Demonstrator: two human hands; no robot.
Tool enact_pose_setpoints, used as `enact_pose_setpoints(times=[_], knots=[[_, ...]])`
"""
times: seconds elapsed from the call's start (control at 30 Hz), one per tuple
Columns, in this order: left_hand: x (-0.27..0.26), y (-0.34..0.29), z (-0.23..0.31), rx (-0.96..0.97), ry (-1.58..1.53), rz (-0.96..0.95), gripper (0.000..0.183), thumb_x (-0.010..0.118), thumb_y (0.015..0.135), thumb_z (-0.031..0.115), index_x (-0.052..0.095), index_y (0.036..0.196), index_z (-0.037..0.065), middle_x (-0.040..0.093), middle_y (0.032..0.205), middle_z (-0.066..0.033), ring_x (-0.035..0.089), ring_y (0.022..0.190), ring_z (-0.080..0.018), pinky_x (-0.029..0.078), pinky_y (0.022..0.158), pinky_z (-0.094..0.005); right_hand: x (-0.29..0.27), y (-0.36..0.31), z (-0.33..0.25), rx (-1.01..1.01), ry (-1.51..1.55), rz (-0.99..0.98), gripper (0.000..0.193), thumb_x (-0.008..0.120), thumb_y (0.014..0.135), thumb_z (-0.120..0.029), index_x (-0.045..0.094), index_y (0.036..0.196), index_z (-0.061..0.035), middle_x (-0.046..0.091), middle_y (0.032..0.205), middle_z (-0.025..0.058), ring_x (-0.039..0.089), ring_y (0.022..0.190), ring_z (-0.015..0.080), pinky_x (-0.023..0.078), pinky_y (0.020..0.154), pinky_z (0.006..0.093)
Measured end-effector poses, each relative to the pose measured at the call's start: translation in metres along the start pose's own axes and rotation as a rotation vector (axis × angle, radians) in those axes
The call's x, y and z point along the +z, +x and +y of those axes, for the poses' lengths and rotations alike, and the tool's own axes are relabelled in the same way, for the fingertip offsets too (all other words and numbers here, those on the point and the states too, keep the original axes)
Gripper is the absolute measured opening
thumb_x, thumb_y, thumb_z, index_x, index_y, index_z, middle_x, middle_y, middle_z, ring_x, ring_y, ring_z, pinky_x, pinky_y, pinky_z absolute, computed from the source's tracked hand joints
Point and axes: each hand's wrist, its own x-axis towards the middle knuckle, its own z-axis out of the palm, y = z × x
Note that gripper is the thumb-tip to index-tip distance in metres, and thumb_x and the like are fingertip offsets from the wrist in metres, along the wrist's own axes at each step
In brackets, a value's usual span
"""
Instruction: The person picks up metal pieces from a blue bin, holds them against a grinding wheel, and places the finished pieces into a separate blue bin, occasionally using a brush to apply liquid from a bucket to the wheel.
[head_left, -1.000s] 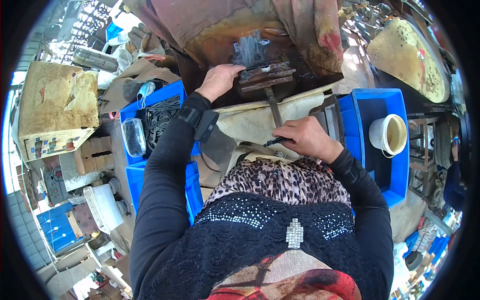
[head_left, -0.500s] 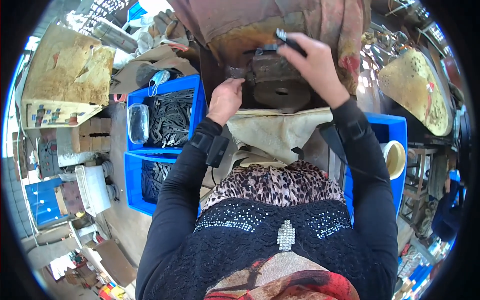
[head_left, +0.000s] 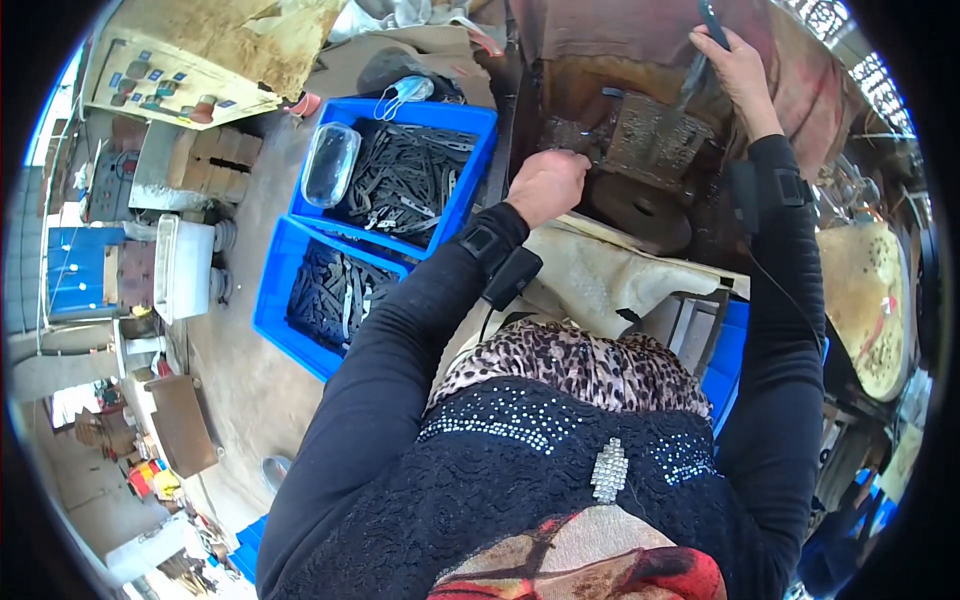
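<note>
My right hand (head_left: 744,75) is raised at the far right of the wet, brown-stained machine bay. It is wrapped round the dark handle (head_left: 712,22) of a slim tool; a blurred grey streak below the fingers leaves its working end unclear. My left hand (head_left: 548,186) has its fingers curled together at the bay's left front edge. Whatever it may grip is hidden. Just right of it lies a dark round wheel (head_left: 625,215) with a centre hole. Behind the wheel sits a wet, rusty metal block (head_left: 660,138).
Two blue bins (head_left: 480,170) on my left hold many thin dark metal pieces. A clear plastic container (head_left: 331,165) and a face mask (head_left: 405,96) rest on the farther bin. Pale cloth (head_left: 590,275) drapes the bay's front edge. A stained board (head_left: 862,310) stands at right.
The view has turned, shifting the bins and bay rightward. My right hand has risen away from the metal block with the tool. My left hand stays curled near the wheel.
</note>
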Motion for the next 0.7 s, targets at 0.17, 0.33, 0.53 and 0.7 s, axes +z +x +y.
enact_pose_setpoints(times=[0.17, 0.33, 0.53, 0.7], knots=[[-0.004, 0.001, 0.009, -0.031, 0.008, -0.061, 0.013, 0.058, 0.083, 0.013, 0.069, 0.084, 0.007, 0.068, 0.083, -0.016, 0.066, 0.08, -0.0342, 0.054, 0.074, -0.0442, -0.011, 0.008, 0.006, 0.037, 0.035, -0.008, 0.023, 0.074, 0.088, -0.025, 0.071, 0.104, -0.0089, 0.05, 0.075, -0.0123, 0.037, 0.061, -0.0013, 0.025, 0.054, 0.0191], [-0.003, 0.0, 0.007, -0.001, -0.048, 0.022, 0.012, 0.057, 0.082, 0.013, 0.066, 0.079, 0.006, 0.067, 0.081, -0.0163, 0.066, 0.079, -0.0352, 0.054, 0.071, -0.0453, 0.0, -0.023, -0.044, 0.178, 0.086, 0.054, 0.025, 0.072, 0.09, -0.024, 0.069, 0.108, -0.0089, 0.044, 0.068, -0.013, 0.033, 0.054, -0.0016, 0.02, 0.048, 0.0197], [-0.012, -0.007, 0.012, -0.007, -0.042, 0.045, 0.011, 0.058, 0.081, 0.011, 0.067, 0.085, 0.006, 0.066, 0.083, -0.0144, 0.066, 0.08, -0.0337, 0.054, 0.072, -0.0439, -0.001, -0.113, -0.055, 0.416, 0.265, 0.127, 0.029, 0.066, 0.094, -0.025, 0.063, 0.117, -0.0072, 0.039, 0.065, -0.0106, 0.036, 0.051, 0.0012, 0.024, 0.046, 0.0196], [-0.015, -0.004, 0.015, 0.022, -0.036, -0.02, 0.017, 0.059, 0.083, 0.011, 0.07, 0.095, 0.007, 0.067, 0.086, -0.012, 0.066, 0.083, -0.0313, 0.054, 0.073, -0.0419, -0.014, -0.21, -0.012, 0.598, 0.365, -0.002, 0.02, 0.059, 0.094, -0.013, 0.061, 0.112, -0.0021, 0.053, 0.075, -0.0014, 0.05, 0.061, 0.008, 0.04, 0.052, 0.0231]])
